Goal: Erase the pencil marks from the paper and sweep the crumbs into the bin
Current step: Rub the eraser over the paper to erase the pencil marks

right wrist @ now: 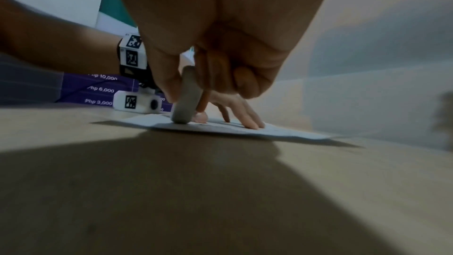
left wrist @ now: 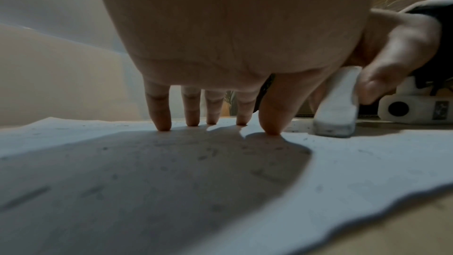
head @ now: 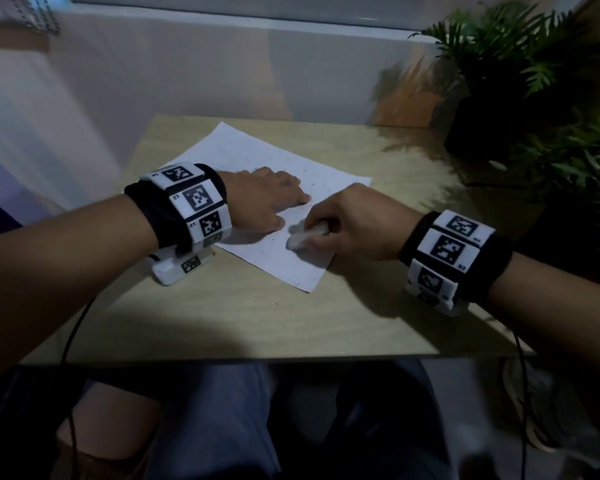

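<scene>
A white sheet of paper (head: 257, 157) lies at an angle on the light wooden table (head: 222, 317), speckled with small dark crumbs and faint marks. My left hand (head: 267, 199) lies on the sheet with straight fingers, its fingertips (left wrist: 163, 126) pressing the paper (left wrist: 147, 181) down. Just right of it, my right hand (head: 347, 223) grips a white eraser (head: 305, 233) between thumb and fingers. The eraser (left wrist: 337, 108) stands tilted with its grey, dirty end touching the paper. In the right wrist view the eraser (right wrist: 186, 100) stands on the near edge of the sheet (right wrist: 282, 133).
A potted green plant (head: 520, 64) in a dark pot stands at the table's back right, with more leaves along the right edge. A pale wall runs behind the table. Cables hang from both wrist cameras. A purple printed sheet (right wrist: 98, 88) shows beyond the left wrist.
</scene>
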Motion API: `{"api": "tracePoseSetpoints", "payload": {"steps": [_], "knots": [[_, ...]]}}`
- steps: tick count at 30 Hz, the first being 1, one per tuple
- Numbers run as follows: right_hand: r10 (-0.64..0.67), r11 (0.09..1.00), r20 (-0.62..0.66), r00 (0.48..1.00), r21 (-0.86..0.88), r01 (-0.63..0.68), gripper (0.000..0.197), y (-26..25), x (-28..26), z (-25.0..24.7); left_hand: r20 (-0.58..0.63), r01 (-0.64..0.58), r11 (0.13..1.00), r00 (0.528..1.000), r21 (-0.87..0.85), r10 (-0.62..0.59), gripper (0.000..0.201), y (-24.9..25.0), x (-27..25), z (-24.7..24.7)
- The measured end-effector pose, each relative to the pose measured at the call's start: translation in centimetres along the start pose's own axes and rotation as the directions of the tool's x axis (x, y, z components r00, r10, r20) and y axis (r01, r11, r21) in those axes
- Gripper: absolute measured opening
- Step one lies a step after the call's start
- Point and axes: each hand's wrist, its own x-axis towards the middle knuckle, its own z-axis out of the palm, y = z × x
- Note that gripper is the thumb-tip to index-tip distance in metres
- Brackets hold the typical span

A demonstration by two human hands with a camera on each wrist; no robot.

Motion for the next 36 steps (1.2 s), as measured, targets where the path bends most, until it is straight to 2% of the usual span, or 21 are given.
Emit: {"api": "tracePoseSetpoints", "payload": {"steps": [2, 4, 6, 7, 11, 13, 16, 17, 21, 23, 25, 27, 30, 32, 36], "knots": [[0.018, 1.0, 0.003, 1.0, 0.023, -0.018, 0.051, 0.6, 0.3, -0.2, 0.003, -0.001, 1.0, 1.0, 0.009, 0.001, 0.065, 0.1, 0.0, -0.1], [0.123, 0.991, -0.075, 0.99, -0.039, -0.126, 0.044, 2.1, 0.8, -0.4, 0.003, 0.005, 1.0, 1.0, 0.006, -0.005, 0.064, 0.1, 0.0, -0.1], [0.177, 0.979, -0.142, 0.974, -0.079, -0.189, 0.052, 2.7, 0.8, -0.3, 0.001, 0.007, 1.0, 1.0, -0.002, -0.007, 0.064, 0.1, 0.0, -0.1], [0.157, 0.982, -0.133, 0.979, -0.083, -0.169, 0.054, 2.4, 0.7, -0.3, -0.003, 0.005, 1.0, 1.0, -0.006, -0.005, 0.063, 0.0, 0.0, 0.0], [0.008, 0.998, 0.054, 0.999, 0.068, -0.012, 0.036, 0.3, -0.4, -0.3, -0.009, 0.001, 1.0, 1.0, -0.024, -0.001, 0.064, -0.1, 0.1, 0.1], [0.04, 0.996, 0.028, 0.999, 0.076, -0.042, 0.037, 0.8, -0.1, -0.3, -0.007, 0.002, 1.0, 1.0, -0.022, -0.003, 0.064, -0.2, 0.1, 0.1], [0.159, 0.987, -0.095, 0.983, -0.023, -0.162, 0.042, 1.9, 0.6, -0.2, -0.005, 0.002, 1.0, 1.0, -0.019, -0.002, 0.064, -0.1, 0.2, 0.1], [0.155, 0.987, -0.1, 0.983, -0.035, -0.159, 0.042, 1.8, 0.5, -0.1, -0.004, 0.0, 1.0, 1.0, -0.019, 0.0, 0.064, -0.1, 0.2, 0.2], [0.005, 0.997, 0.048, 0.999, 0.077, -0.008, 0.032, 0.5, -0.5, 0.1, -0.003, -0.003, 1.0, 1.0, -0.022, 0.003, 0.066, -0.4, 0.4, 0.2], [0.033, 0.997, 0.036, 0.999, 0.064, -0.036, 0.034, 0.9, -0.3, 0.0, 0.0, -0.003, 1.0, 1.0, -0.021, 0.003, 0.066, -0.4, 0.5, 0.2], [0.121, 0.992, -0.052, 0.991, -0.011, -0.122, 0.042, 1.7, 0.1, -0.2, 0.006, -0.006, 1.0, 1.0, -0.015, 0.006, 0.065, -0.4, 0.5, 0.2], [0.145, 0.988, -0.101, 0.984, -0.038, -0.149, 0.046, 2.0, 0.2, -0.2, 0.013, -0.004, 1.0, 1.0, -0.02, 0.005, 0.065, -0.4, 0.4, 0.1], [0.066, 0.997, 0.036, 0.997, 0.047, -0.068, 0.036, 1.1, -0.4, -0.3, 0.015, -0.022, 1.0, 1.0, -0.015, 0.022, 0.073, -0.4, 0.4, 0.0], [0.064, 0.994, 0.094, 0.994, 0.081, -0.072, 0.034, 1.3, -0.5, -0.4, 0.027, -0.034, 0.999, 0.999, -0.01, 0.034, 0.081, -0.4, 0.3, -0.1], [0.212, 0.977, 0.011, 0.977, 0.007, -0.212, 0.034, 3.2, 0.3, -0.9, 0.044, -0.027, 0.999, 0.999, -0.021, 0.028, 0.092, -0.4, 0.1, -0.3]]}}
